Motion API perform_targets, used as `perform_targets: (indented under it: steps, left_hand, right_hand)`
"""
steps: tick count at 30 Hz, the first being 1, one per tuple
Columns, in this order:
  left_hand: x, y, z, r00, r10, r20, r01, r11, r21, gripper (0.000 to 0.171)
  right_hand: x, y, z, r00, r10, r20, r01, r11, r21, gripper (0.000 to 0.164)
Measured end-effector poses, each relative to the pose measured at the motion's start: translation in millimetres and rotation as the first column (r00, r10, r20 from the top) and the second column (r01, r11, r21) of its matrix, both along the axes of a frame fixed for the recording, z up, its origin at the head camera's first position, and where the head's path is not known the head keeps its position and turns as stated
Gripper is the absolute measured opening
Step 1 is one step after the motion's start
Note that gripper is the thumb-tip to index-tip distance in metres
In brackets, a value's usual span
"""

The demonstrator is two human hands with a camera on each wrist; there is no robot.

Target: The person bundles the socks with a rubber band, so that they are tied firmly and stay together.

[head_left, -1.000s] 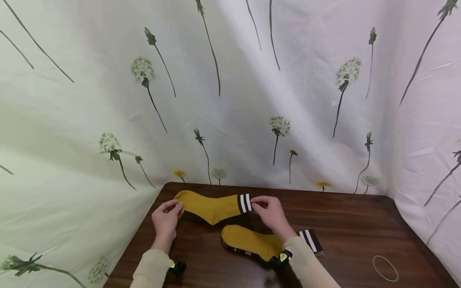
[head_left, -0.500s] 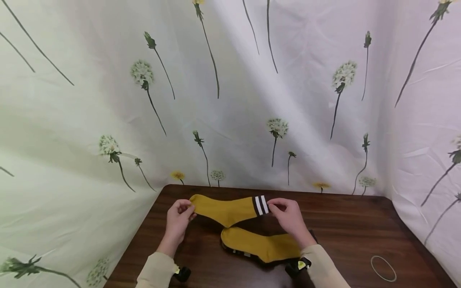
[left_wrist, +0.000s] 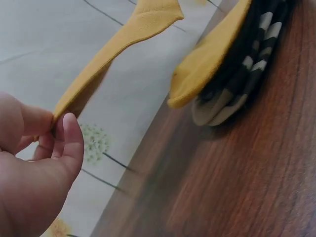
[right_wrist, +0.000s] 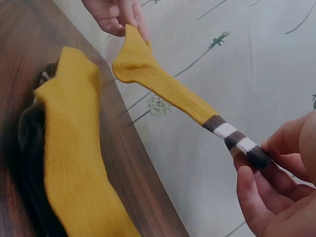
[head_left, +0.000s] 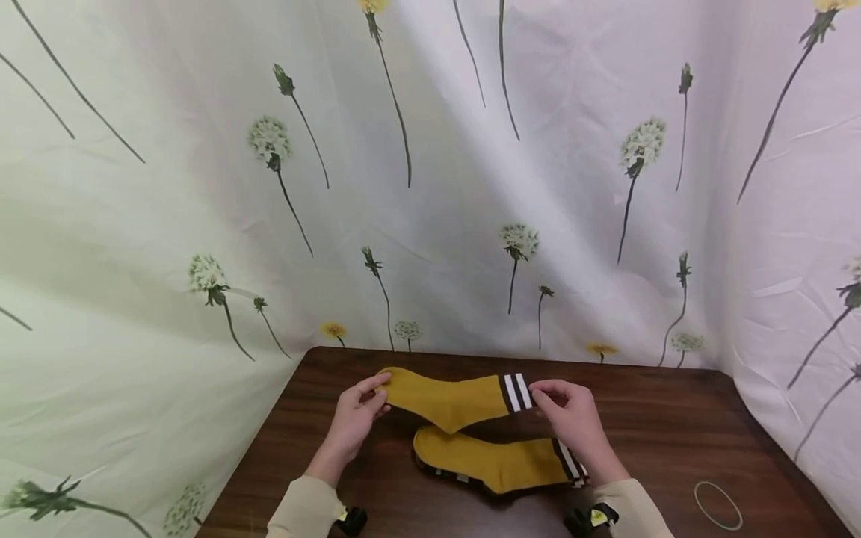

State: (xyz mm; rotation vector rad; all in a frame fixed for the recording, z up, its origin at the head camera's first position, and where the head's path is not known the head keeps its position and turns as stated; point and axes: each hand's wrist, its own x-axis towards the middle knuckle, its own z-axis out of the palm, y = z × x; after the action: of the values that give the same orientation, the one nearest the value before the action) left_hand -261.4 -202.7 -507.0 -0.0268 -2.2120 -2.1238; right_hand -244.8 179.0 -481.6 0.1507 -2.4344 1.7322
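A mustard-yellow sock (head_left: 444, 398) with a dark and white striped cuff is stretched out between both hands, above the table. My left hand (head_left: 355, 415) pinches its toe end between thumb and fingers. At the other end, my right hand (head_left: 572, 417) pinches the edge of the striped cuff. Just below, another yellow sock (head_left: 498, 459) lies on top of a small stack, its cuff toward the right. Beneath it, in the left wrist view, dark socks (left_wrist: 242, 74) with pale checks show along the side.
The brown wooden table (head_left: 646, 418) carries a thin pale ring (head_left: 717, 506) at its right side. A white cloth (head_left: 430, 187) printed with dandelions hangs behind the table and along both sides.
Both hands have moved to the right with the stretched sock, and it now hangs directly over the stacked socks. The stack stays in place.
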Motion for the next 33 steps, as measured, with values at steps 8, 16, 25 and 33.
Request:
perform_targets:
  steps: [8,16,25,33]
  left_hand:
    - [2.4,14,-4.1,0.994,0.077,-0.075,-0.074,0.997,0.036,0.025]
    - [9.0,21,-6.9,0.996,0.039,-0.086,-0.033,0.997,0.073,0.023]
    - [16.6,26,-9.7,0.997,-0.054,-0.056,0.054,0.998,0.011,0.033]
    - [20.8,32,-14.8,0.983,0.080,-0.165,-0.112,0.974,-0.194,0.024]
  right_hand:
    - [10.9,16,-1.2,0.999,-0.041,-0.029,0.042,0.999,0.028,0.015]
    - [22.4,29,-5.7,0.996,-0.085,-0.037,0.086,0.995,0.047,0.013]
    - [32.0,42,-7.3,0.997,-0.065,-0.051,0.068,0.996,0.050,0.012]
    - [32.8,49,-8.5,0.996,-0.037,-0.085,0.045,0.994,0.096,0.010]
